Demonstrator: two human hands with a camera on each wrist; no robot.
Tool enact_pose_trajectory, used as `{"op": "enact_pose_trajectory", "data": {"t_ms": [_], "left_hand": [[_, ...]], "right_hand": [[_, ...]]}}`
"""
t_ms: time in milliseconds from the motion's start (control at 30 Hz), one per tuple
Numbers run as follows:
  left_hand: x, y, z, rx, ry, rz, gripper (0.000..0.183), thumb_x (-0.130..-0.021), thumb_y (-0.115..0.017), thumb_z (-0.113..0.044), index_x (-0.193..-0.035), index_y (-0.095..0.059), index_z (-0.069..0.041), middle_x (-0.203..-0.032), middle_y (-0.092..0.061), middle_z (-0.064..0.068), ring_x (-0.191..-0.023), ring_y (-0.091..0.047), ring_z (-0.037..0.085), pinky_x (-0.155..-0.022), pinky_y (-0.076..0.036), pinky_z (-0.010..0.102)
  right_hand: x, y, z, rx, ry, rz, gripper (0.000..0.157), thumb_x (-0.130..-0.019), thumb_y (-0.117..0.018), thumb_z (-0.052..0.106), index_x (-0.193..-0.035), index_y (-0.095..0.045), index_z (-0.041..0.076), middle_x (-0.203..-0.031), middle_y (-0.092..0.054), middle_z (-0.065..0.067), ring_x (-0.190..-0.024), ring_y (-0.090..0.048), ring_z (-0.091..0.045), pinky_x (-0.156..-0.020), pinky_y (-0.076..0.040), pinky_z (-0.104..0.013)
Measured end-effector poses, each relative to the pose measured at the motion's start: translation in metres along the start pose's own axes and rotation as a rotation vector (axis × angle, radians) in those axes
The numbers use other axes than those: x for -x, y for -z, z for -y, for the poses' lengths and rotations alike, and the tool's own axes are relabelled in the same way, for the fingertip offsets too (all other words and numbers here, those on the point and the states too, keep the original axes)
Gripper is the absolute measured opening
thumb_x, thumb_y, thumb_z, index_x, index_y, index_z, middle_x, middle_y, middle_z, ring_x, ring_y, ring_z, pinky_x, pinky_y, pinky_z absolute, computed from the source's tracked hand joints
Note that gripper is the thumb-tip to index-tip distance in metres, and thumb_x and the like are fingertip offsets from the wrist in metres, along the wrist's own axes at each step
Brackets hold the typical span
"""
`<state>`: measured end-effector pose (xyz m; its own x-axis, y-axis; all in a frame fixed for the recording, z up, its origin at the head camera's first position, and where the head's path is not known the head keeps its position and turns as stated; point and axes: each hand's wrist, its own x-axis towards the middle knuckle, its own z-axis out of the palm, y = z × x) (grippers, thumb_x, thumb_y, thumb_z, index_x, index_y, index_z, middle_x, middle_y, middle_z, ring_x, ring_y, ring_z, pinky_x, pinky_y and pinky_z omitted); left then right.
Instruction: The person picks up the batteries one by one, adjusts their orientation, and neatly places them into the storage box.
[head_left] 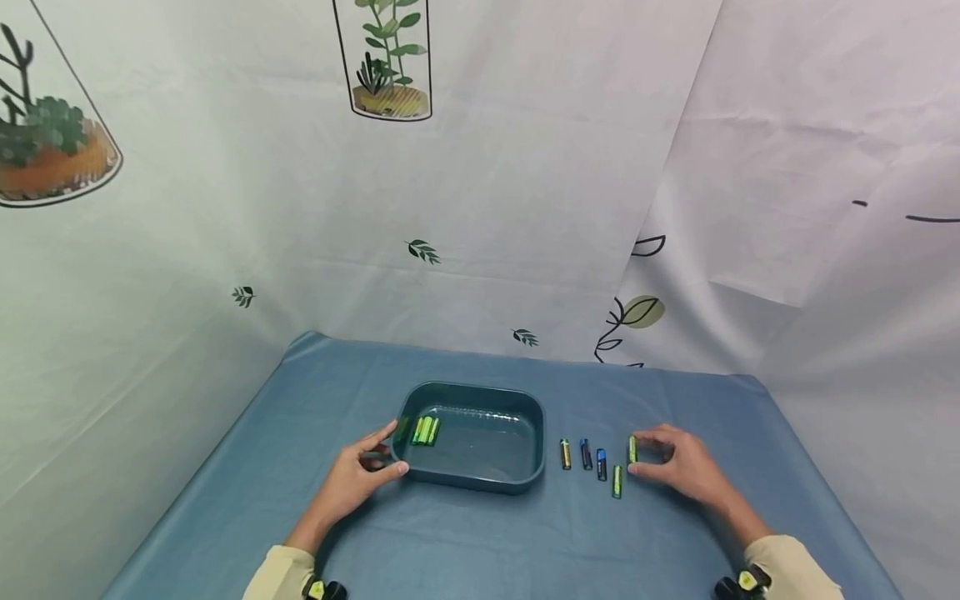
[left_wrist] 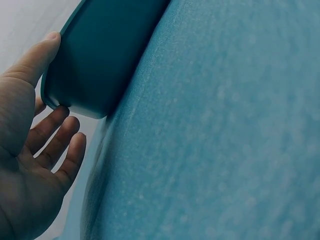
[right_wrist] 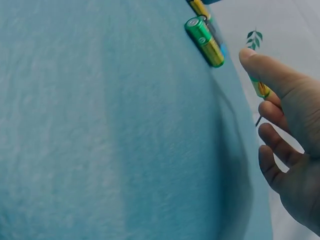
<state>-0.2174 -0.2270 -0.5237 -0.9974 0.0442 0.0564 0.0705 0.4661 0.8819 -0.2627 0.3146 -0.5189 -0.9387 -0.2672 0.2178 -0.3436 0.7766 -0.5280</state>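
A dark teal rectangular tray (head_left: pixel 487 483) stands on the table. My left hand (head_left: pixel 356 479) grips its left end, thumb at the near corner and index finger farther back along the rim. In the left wrist view, the other fingers (left_wrist: pixel 75 152) are loosely bent beside the tray's wall. Several green batteries (head_left: pixel 425 431) lie side by side at the left inside the tray. My right hand (head_left: pixel 686 463) pinches a green battery (head_left: pixel 632 448) between thumb and index finger. Just left of it lies another green battery (head_left: pixel 617 482), seen close in the right wrist view.
Between the tray and my right hand lie two blue-topped dark batteries (head_left: pixel 586 454) and a gold-and-black battery (head_left: pixel 566 454). A blue cloth (head_left: pixel 480 550) covers the table. White printed fabric (head_left: pixel 525 208) hangs behind and along the sides.
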Motion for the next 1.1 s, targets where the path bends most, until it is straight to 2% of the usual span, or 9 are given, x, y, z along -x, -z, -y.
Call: {"op": "enact_pose_trajectory", "data": {"t_ms": [167,467,733,1100], "left_hand": [[-0.001,-0.001,0.002,-0.012,-0.004,-0.011,0.074,-0.086,-0.085,-0.031,-0.152,-0.053,-0.021,-0.153,-0.051,0.015,-0.117,-0.062,0.027,-0.089,-0.055,0.039],[-0.001,0.000,0.001,-0.012,-0.017,-0.010,0.073,-0.087,-0.084,-0.031,-0.152,-0.052,-0.020,-0.152,-0.051,0.016,-0.118,-0.062,0.028,-0.088,-0.055,0.039],[-0.001,0.000,-0.002,0.013,-0.003,0.002,0.073,-0.086,-0.085,-0.031,-0.152,-0.053,-0.021,-0.152,-0.051,0.016,-0.117,-0.062,0.025,-0.087,-0.055,0.036],[0.000,-0.001,0.001,-0.014,-0.019,-0.013,0.073,-0.087,-0.084,-0.028,-0.152,-0.053,-0.018,-0.151,-0.052,0.017,-0.115,-0.063,0.026,-0.087,-0.055,0.037]], "right_hand": [[-0.005,0.006,0.010,0.013,0.046,-0.039,0.054,-0.076,-0.091,0.041,-0.118,-0.077,0.010,-0.106,-0.071,0.000,-0.091,-0.063,-0.017,-0.069,-0.052,-0.027],[-0.017,0.016,0.036,0.035,0.072,-0.077,0.051,-0.079,-0.090,0.038,-0.120,-0.076,0.012,-0.104,-0.070,-0.005,-0.090,-0.061,-0.022,-0.068,-0.051,-0.029],[-0.032,0.022,0.068,0.052,0.078,-0.084,0.053,-0.080,-0.088,0.044,-0.123,-0.075,0.014,-0.106,-0.069,0.001,-0.092,-0.063,-0.023,-0.071,-0.052,-0.033],[-0.066,0.013,0.116,-0.028,0.113,-0.088,0.055,-0.081,-0.087,0.044,-0.126,-0.074,0.016,-0.111,-0.070,-0.001,-0.094,-0.063,-0.018,-0.077,-0.054,-0.038]]}}
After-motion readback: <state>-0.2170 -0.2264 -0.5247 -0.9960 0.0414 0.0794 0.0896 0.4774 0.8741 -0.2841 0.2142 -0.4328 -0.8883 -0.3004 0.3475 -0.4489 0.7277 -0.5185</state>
